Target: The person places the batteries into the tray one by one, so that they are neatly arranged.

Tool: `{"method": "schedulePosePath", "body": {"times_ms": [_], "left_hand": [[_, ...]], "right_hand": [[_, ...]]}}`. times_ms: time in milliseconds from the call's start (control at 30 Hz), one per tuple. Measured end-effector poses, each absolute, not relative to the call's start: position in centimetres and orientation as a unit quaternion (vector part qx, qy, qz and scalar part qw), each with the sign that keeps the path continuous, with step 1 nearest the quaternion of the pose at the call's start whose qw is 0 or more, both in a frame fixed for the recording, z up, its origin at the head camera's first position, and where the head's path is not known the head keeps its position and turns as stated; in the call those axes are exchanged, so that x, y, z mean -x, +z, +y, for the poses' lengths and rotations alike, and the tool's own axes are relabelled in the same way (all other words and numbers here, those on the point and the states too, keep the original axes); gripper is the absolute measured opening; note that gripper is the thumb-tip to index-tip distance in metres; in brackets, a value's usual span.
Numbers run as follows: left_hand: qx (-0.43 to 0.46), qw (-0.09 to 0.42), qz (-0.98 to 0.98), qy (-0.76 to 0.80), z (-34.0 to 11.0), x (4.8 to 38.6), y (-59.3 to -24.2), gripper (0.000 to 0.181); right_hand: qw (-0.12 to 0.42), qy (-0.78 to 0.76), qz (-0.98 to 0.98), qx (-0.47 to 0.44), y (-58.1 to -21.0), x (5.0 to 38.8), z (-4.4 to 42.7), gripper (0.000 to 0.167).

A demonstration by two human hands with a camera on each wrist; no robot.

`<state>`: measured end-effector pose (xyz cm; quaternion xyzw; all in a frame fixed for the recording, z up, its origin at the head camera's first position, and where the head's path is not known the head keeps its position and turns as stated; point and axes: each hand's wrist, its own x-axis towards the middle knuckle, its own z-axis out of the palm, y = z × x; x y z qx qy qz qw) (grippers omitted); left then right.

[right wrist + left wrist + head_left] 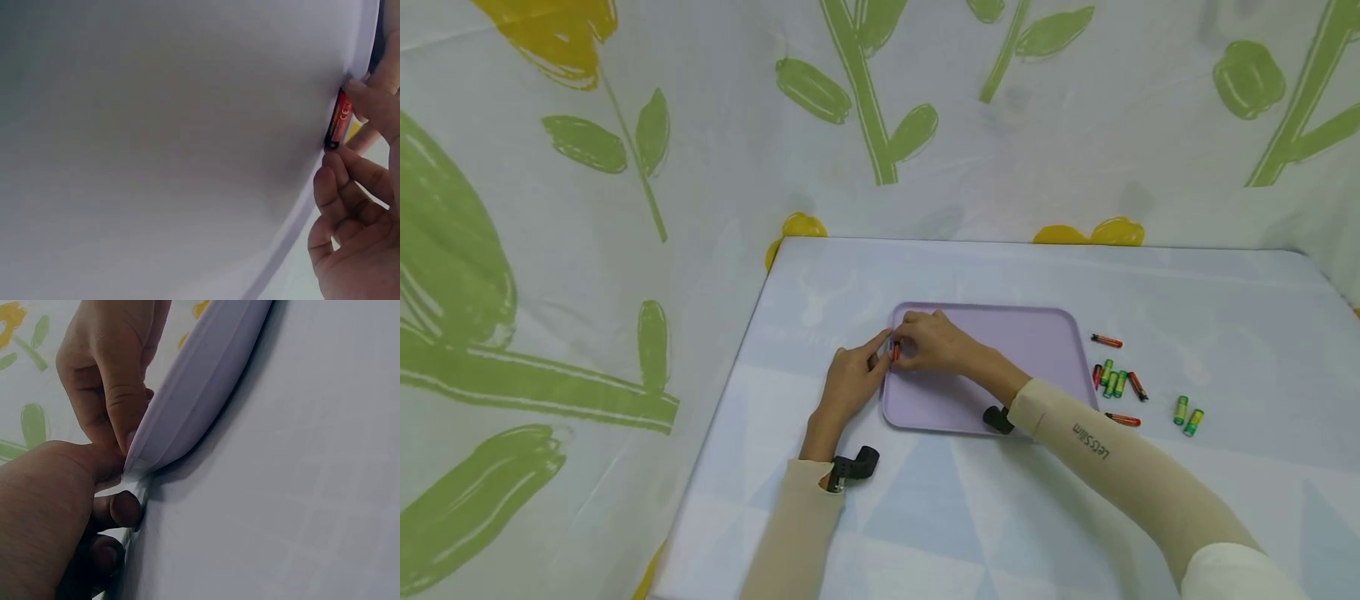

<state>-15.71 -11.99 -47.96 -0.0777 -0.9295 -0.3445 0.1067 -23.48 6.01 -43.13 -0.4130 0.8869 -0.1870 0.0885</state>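
Note:
Against the inside left rim of a lilac tray (992,333), my right hand (940,343) pinches a red and black battery (896,351) between thumb and fingertips. The right wrist view shows the battery (339,119) standing along the rim, the right hand (359,240) holding it by its two ends. My left hand (850,382) is at the outside of that rim, thumb and index finger reaching to it. In the left wrist view the left hand (53,506) has its thumb at the tray edge (187,394); its other fingers lie below, partly in shadow.
Right of the tray, several green batteries (1120,383) and several red ones (1137,386) lie loose on the table (940,517). Two more green batteries (1182,409) lie farther right. A patterned cloth (1000,167) hangs behind the table.

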Motion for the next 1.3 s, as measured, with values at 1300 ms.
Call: {"method": "schedulePosePath", "body": {"times_ms": [1300], "left_hand": [[0.076, 0.091, -0.923, -0.366, -15.1, 16.8, -48.7, 0.042]], "right_hand": [[-0.031, -0.213, 0.915, 0.342, -37.6, 17.4, 19.3, 0.039]]}}
